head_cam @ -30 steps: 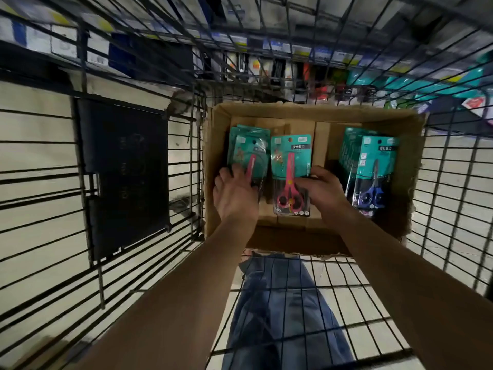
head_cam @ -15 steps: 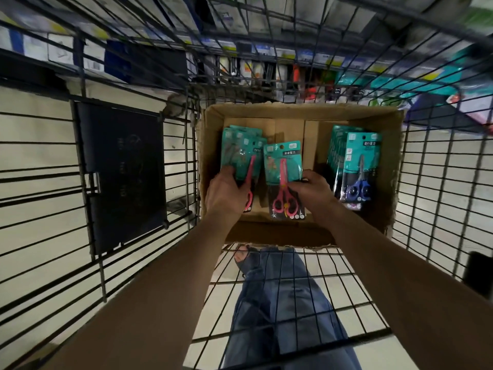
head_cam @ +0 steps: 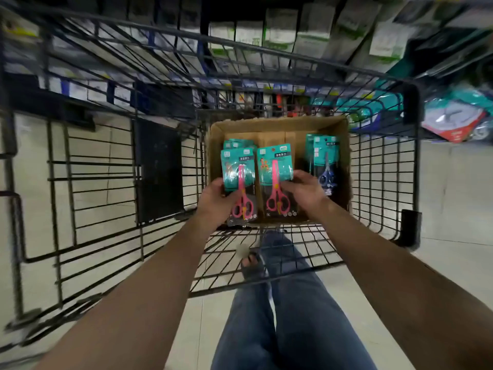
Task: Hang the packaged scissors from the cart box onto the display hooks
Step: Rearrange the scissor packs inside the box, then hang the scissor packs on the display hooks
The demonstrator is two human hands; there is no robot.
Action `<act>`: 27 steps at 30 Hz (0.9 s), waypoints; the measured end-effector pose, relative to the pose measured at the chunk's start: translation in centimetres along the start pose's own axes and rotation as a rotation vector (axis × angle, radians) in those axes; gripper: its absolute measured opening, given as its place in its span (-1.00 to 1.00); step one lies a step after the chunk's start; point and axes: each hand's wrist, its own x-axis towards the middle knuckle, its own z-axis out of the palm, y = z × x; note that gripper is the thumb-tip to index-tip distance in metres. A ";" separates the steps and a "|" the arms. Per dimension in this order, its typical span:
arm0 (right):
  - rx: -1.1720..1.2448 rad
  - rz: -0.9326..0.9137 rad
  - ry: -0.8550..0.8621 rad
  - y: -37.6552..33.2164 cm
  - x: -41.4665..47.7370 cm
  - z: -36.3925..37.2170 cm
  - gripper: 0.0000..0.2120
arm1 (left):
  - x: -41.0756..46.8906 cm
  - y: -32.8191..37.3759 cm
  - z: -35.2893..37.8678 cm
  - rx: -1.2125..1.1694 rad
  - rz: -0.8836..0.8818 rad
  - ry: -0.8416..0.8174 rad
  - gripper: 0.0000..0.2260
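A cardboard box point(head_cam: 342, 145) sits at the far end of a black wire cart point(head_cam: 101, 166). My left hand point(head_cam: 213, 201) grips a teal pack with pink scissors point(head_cam: 238, 177) by its left edge, lifted above the box. My right hand point(head_cam: 306, 190) holds a second teal pack of pink scissors point(head_cam: 276, 172) by its right side. More teal packs point(head_cam: 236, 144) lie behind the left one. A stack with blue scissors point(head_cam: 325, 161) stands at the box's right side.
Store shelves with hanging packaged goods point(head_cam: 280, 36) rise beyond the cart, blurred. Teal and red packages point(head_cam: 453, 113) lie at the right. My jeans-clad legs and a sandalled foot point(head_cam: 253, 265) show under the cart's near edge on a pale tiled floor.
Both hands have lifted a pack of pink scissors each out of the box, toward me. The view has pulled back and tilted up, showing more shelf.
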 end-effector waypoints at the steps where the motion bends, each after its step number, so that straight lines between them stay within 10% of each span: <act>1: 0.009 -0.023 -0.006 -0.4 -1.2 0.0 -0.80 | -1.1 0.6 -0.3 -0.021 0.025 0.010 -0.81; 27: 0.102 -0.678 0.484 -5.6 -40.0 -13.7 -0.90 | -32.7 20.0 -0.2 0.095 0.882 -0.038 -0.76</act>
